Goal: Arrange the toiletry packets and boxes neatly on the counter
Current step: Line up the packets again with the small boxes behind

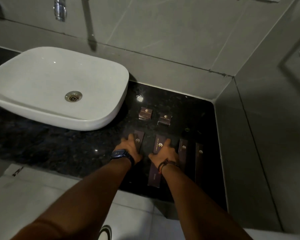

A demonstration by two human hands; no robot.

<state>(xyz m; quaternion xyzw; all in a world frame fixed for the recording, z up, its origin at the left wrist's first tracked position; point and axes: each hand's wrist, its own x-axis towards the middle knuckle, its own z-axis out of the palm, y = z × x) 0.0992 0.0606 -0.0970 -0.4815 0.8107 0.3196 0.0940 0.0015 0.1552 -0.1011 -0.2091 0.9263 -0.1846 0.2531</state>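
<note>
Several dark brown toiletry packets with gold logos lie on the black stone counter [59, 146]. My left hand [130, 149] rests flat on the leftmost long packet [139, 141], fingers spread. My right hand [164, 155] lies flat on the long packet beside it [160, 144], which runs back under my wrist to the counter's front edge. Two more long packets [183, 149] [199, 161] lie parallel to the right. Behind them sit two small square boxes [145, 113] [165, 119], the right one slightly turned.
A white vessel basin [42, 75] stands on the counter to the left, under a chrome tap [60, 9]. Grey tiled walls [163, 32] close the back and right side. The counter's front edge drops to a pale tiled floor [33, 196].
</note>
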